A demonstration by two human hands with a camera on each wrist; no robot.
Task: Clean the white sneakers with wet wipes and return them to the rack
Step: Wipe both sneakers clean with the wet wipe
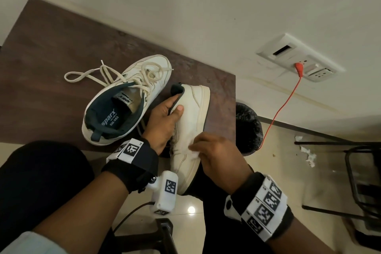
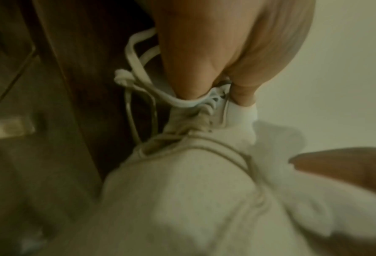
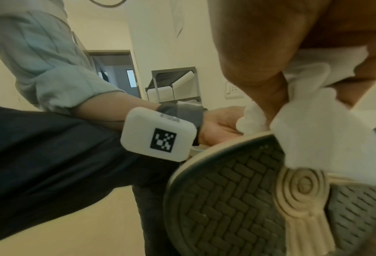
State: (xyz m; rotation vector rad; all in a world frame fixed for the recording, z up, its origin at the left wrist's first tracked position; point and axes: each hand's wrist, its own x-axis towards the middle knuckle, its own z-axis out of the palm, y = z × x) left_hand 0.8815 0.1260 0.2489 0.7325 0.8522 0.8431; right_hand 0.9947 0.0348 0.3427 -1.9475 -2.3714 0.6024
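Gripping the sneaker (image 1: 192,121) by its collar, your left hand (image 1: 165,118) held it tilted off the worktop (image 1: 51,51) edge; your right hand (image 1: 216,154), at five o'clock, pinched a wet wipe (image 3: 318,131) against its side.

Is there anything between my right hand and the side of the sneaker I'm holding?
Only the wet wipe itself. The right hand pinches it against the side of the held sneaker, which the left hand grips at the collar. Nothing else visible lies between them.
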